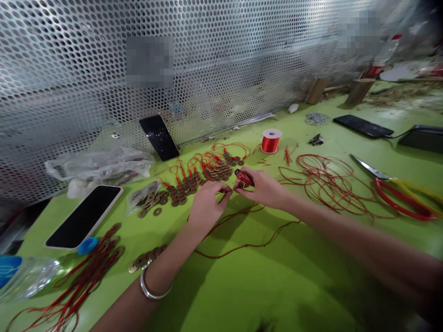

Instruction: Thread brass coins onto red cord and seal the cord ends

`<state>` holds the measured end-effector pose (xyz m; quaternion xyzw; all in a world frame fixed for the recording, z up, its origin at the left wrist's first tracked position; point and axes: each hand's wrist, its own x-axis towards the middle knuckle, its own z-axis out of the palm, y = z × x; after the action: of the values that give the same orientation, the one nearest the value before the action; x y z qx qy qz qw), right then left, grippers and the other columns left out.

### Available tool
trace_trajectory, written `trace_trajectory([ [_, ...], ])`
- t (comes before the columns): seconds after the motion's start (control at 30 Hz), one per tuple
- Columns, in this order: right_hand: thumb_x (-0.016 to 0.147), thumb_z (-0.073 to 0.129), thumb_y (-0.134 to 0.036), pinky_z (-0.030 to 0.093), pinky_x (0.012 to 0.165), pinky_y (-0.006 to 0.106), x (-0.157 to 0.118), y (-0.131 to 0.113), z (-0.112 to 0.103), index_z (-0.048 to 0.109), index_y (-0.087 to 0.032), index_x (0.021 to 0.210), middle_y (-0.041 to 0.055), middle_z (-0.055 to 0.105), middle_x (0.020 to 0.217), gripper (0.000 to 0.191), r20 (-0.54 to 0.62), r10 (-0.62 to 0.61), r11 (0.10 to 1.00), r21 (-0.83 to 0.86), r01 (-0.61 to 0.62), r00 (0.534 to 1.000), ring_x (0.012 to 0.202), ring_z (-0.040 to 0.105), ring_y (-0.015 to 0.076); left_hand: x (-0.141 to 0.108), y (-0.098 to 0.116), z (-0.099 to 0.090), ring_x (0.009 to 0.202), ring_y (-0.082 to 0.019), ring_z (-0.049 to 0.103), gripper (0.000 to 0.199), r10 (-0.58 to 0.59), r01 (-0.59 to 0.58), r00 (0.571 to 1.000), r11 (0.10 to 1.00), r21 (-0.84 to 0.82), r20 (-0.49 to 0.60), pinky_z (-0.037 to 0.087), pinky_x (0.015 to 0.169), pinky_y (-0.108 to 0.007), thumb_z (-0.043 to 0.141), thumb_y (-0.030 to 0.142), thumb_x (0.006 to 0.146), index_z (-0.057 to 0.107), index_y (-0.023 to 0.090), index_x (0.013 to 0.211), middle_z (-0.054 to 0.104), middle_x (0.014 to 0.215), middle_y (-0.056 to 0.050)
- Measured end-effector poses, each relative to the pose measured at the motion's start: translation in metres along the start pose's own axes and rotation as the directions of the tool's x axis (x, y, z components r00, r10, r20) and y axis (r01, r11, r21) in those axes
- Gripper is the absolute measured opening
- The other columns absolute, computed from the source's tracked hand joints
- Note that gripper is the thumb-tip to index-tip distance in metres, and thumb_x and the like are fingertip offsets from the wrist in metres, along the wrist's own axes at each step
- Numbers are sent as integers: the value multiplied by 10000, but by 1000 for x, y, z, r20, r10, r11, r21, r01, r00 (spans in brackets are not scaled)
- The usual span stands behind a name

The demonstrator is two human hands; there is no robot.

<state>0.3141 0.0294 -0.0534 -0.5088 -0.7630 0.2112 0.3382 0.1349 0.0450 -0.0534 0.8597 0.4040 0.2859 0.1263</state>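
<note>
My left hand [209, 203] pinches the end of a thin red cord [242, 246] over the green table. My right hand [263, 186] is wrapped round a small red lighter [244, 178], its fingertips close to those of my left hand. The cord trails from below my hands across the tabletop. Just beyond them lie bronze coins [218, 171] tied with red knotted strings. Loose coins [152, 198] sit left of my left hand, partly under clear plastic. More coins [147, 257] lie near my left wrist, partly hidden by the arm.
A red thread spool [270, 142] stands behind my hands. Tangled red cord [325, 184] and scissors [401, 198] lie right. Left are a white-edged phone [85, 216], a bottle [31, 276] and tied coin strings [86, 276]. Another phone [159, 137] leans against the perforated metal screen [214, 69].
</note>
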Motion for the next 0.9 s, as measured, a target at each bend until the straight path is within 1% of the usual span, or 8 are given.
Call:
trace_trajectory([
  [0.07, 730, 566, -181, 399, 621, 244, 1, 1, -3, 437, -200, 786, 19, 660, 784, 143, 1, 11, 1000, -23, -11, 1000, 669, 587, 151, 0, -1, -2, 751, -176, 612, 58, -15, 16, 1000, 1000, 13, -25, 470, 713, -289, 599, 150, 765, 644, 184, 750, 685, 759, -16],
  [0.17, 727, 576, -189, 398, 616, 248, 3, 3, -11, 437, -201, 772, 17, 676, 771, 147, -46, 48, 998, -36, -49, 998, 645, 591, 150, 1, -3, -4, 753, -176, 618, 44, -80, 82, 993, 997, 18, -82, 475, 729, -295, 612, 178, 770, 655, 178, 760, 692, 773, -23],
  [0.23, 729, 580, -196, 408, 624, 254, 4, 5, -16, 433, -204, 772, 19, 687, 780, 153, -76, 71, 997, -7, -72, 995, 657, 604, 155, 2, -5, -5, 753, -177, 624, 42, -129, 130, 988, 991, 7, -87, 478, 738, -299, 626, 196, 766, 665, 180, 767, 698, 780, -24],
  [0.33, 728, 593, -201, 427, 657, 265, 5, 7, -20, 438, -205, 777, 18, 700, 814, 163, -79, 92, 996, 30, -90, 993, 696, 624, 163, 2, -7, -4, 751, -181, 631, 36, -174, 175, 982, 985, 0, -77, 481, 743, -303, 655, 211, 744, 675, 192, 767, 706, 785, -17],
  [0.6, 720, 600, -201, 440, 669, 274, 5, 8, -19, 438, -207, 767, 17, 703, 813, 169, -67, 96, 995, 46, -93, 993, 716, 636, 170, 2, -7, -5, 755, -183, 634, 52, -161, 162, 986, 987, 16, -35, 482, 738, -296, 627, 211, 759, 675, 189, 758, 711, 780, -22],
  [0.73, 718, 598, -202, 438, 659, 274, 5, 10, -19, 430, -209, 773, 19, 702, 815, 177, -65, 101, 993, 61, -97, 993, 715, 639, 173, 3, -9, -6, 747, -182, 631, 38, -136, 137, 989, 990, 16, -49, 485, 722, -288, 625, 199, 750, 662, 198, 740, 706, 766, -13],
  [0.83, 724, 594, -208, 447, 671, 284, 6, 13, -19, 443, -206, 793, 31, 702, 817, 166, -80, 116, 990, 87, -109, 990, 725, 643, 181, 4, -11, -6, 740, -181, 630, 33, -134, 135, 989, 991, 12, -67, 491, 714, -289, 624, 213, 747, 653, 202, 735, 703, 763, -10],
  [0.9, 723, 593, -203, 450, 679, 290, 6, 14, -18, 460, -202, 800, 34, 702, 815, 154, -89, 119, 990, 84, -112, 989, 731, 643, 186, 4, -12, -5, 729, -175, 633, 25, -138, 137, 989, 990, -7, -60, 493, 713, -285, 621, 209, 743, 646, 203, 739, 699, 761, -5],
])
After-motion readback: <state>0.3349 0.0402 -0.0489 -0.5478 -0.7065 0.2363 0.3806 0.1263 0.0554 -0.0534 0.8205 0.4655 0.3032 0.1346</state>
